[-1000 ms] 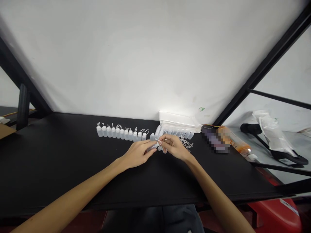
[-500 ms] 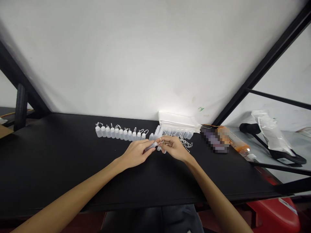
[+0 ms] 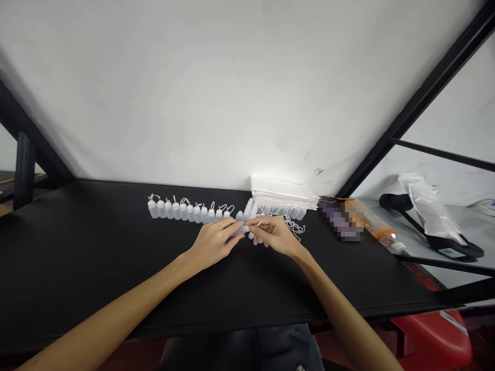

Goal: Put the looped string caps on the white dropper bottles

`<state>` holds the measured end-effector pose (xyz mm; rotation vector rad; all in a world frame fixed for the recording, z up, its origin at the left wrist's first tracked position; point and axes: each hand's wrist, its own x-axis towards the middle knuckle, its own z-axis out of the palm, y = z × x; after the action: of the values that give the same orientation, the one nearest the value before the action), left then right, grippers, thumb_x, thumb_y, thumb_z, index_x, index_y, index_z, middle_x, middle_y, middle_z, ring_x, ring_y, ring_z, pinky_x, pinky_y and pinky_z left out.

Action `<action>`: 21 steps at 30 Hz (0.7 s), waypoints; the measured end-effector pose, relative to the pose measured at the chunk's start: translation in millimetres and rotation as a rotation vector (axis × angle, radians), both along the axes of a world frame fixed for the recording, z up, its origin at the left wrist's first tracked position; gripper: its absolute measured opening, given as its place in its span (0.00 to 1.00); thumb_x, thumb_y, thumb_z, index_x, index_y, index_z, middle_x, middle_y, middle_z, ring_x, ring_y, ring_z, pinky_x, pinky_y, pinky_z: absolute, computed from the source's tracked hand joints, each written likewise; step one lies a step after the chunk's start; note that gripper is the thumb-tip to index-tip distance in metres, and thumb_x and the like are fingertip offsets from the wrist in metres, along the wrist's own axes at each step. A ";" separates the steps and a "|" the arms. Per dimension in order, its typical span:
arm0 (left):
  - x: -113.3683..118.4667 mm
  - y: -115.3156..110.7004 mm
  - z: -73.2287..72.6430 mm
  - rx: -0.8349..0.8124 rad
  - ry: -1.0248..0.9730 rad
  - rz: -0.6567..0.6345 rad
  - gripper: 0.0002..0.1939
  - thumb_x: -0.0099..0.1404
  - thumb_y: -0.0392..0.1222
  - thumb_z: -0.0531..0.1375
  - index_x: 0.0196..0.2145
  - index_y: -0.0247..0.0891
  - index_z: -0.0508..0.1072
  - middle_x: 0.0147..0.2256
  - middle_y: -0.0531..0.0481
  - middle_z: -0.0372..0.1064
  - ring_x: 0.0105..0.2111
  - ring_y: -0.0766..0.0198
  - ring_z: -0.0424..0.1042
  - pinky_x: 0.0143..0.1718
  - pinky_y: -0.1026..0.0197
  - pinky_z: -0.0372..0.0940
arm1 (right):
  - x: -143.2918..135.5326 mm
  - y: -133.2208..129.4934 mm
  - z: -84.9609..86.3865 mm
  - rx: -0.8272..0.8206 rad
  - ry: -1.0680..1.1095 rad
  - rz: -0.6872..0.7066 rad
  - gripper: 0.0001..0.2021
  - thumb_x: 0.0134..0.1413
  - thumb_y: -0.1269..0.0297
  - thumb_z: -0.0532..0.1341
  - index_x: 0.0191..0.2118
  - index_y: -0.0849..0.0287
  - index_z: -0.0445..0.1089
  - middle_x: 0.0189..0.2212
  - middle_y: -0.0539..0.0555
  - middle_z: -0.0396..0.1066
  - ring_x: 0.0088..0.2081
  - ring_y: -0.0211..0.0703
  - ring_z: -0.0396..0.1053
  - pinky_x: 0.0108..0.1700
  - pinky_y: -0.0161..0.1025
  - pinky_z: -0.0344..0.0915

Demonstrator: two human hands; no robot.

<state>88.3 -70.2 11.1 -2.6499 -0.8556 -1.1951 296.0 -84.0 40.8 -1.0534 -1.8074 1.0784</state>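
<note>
Between my hands a small translucent white bottle lies tilted, its neck to the right. My left hand is closed round its body. The fingers of my right hand pinch at its neck, where a thin white piece sticks out. Behind my left hand stands a row of several like bottles with thin white loops on their tops. More bottles stand just beyond my fingertips, partly hidden. Thin white looped pieces lie in a tangle to the right of my right hand.
A stack of white sheets or bags lies at the back by the wall. To the right are a blurred purple item and an orange-labelled bottle. Black frame bars rise on both sides. A red stool stands below right.
The right fingers have closed in on the neck of the held bottle, and the white loop there has shifted. The whole view has moved slightly.
</note>
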 end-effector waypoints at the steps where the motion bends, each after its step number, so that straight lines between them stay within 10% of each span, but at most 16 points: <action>1: -0.1 0.0 0.3 0.017 -0.002 0.002 0.12 0.70 0.41 0.55 0.46 0.34 0.74 0.37 0.45 0.75 0.32 0.64 0.73 0.30 0.65 0.67 | 0.2 -0.3 0.1 -0.001 0.000 0.000 0.16 0.56 0.55 0.63 0.43 0.62 0.77 0.23 0.53 0.72 0.23 0.39 0.71 0.20 0.32 0.61; 21: -1.4 -0.1 5.5 0.073 -0.003 0.006 0.10 0.70 0.39 0.55 0.45 0.34 0.74 0.35 0.45 0.75 0.34 0.64 0.75 0.32 0.64 0.70 | -5.8 -2.4 -0.7 0.054 0.030 -0.025 0.14 0.56 0.59 0.62 0.42 0.61 0.78 0.24 0.55 0.76 0.25 0.41 0.74 0.22 0.33 0.65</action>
<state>86.9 -70.3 16.6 -2.5868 -0.8041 -1.2053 290.2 -86.4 40.1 -1.0205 -1.7855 1.0196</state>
